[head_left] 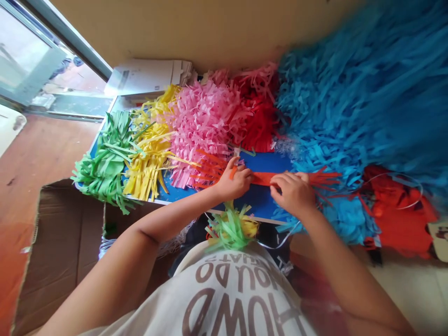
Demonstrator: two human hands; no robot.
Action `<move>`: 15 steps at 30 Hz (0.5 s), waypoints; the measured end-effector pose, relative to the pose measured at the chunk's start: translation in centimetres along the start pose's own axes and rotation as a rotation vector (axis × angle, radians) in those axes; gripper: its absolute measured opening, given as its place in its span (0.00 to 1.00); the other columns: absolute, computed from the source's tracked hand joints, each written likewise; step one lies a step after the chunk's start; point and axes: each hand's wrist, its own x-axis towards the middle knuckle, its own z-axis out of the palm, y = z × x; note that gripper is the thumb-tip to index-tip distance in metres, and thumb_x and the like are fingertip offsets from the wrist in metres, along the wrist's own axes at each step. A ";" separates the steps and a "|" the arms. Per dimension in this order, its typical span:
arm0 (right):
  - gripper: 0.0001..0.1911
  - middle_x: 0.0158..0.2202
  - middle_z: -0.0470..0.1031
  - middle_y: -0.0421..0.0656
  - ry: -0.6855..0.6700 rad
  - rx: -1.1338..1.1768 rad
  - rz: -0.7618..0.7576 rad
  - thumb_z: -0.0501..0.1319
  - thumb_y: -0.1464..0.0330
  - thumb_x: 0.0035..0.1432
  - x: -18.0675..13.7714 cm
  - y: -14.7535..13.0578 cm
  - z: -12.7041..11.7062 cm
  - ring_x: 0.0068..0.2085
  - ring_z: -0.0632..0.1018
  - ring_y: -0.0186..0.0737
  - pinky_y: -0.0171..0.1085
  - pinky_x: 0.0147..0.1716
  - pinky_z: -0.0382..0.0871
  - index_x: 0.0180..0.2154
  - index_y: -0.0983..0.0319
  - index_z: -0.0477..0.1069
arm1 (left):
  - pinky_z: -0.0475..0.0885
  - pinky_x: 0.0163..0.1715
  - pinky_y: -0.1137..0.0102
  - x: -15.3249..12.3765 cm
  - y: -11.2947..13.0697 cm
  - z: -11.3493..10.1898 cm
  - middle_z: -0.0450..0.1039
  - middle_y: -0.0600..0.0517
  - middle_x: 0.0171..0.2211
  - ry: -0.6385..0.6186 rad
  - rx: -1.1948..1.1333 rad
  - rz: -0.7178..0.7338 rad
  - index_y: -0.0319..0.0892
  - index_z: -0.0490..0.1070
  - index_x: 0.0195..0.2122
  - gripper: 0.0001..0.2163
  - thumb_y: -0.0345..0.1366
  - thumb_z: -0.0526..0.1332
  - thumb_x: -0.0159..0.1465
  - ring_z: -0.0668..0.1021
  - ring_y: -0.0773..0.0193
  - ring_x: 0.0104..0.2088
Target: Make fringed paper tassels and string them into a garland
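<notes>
A strip of orange fringed tissue paper [261, 178] stretches across the blue tabletop [262, 161], its cut fringes fanning out at both ends. My left hand [235, 181] is closed around its left part, with a bit of orange showing between the fingers. Toward the other end, my right hand [293, 192] grips the strip with thumb and fingers bent together. Below the table edge, at my lap, hangs a green and yellow tissue tassel [233, 226] beside a thin white cord [276, 245].
Fringed tissue lies in heaps: green [105, 163], yellow [149, 172], pink [206, 121], dark red [257, 121] and a large blue mass [350, 102]. Red-orange paper [402, 219] is at right. White card sheets [147, 77] are stacked behind. A cardboard box [58, 247] stands lower left.
</notes>
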 end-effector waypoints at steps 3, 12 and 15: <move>0.09 0.43 0.80 0.46 -0.028 -0.001 -0.063 0.59 0.68 0.63 0.1 -0.3 0.5 0.44 0.74 0.46 0.46 0.49 0.53 0.43 0.61 0.76 | 0.45 0.65 0.47 -0.5 -0.4 0.3 0.79 0.51 0.42 0.030 -0.001 -0.031 0.44 0.76 0.40 0.16 0.30 0.47 0.71 0.76 0.59 0.42; 0.17 0.34 0.80 0.40 -0.057 0.225 0.118 0.56 0.62 0.67 0.2 4.1 2.1 0.37 0.75 0.39 0.40 0.38 0.54 0.29 0.58 0.77 | 0.59 0.51 0.55 -1.8 -2.2 -0.5 0.80 0.49 0.41 0.001 -0.182 -0.208 0.45 0.79 0.38 0.15 0.43 0.54 0.71 0.75 0.56 0.45; 0.19 0.31 0.78 0.40 -0.127 0.208 0.173 0.56 0.58 0.67 1.2 3.9 1.7 0.35 0.75 0.39 0.40 0.36 0.54 0.27 0.58 0.75 | 0.59 0.48 0.56 -1.1 -2.0 -0.9 0.79 0.47 0.36 -0.027 -0.188 -0.259 0.43 0.79 0.32 0.15 0.40 0.55 0.69 0.73 0.55 0.43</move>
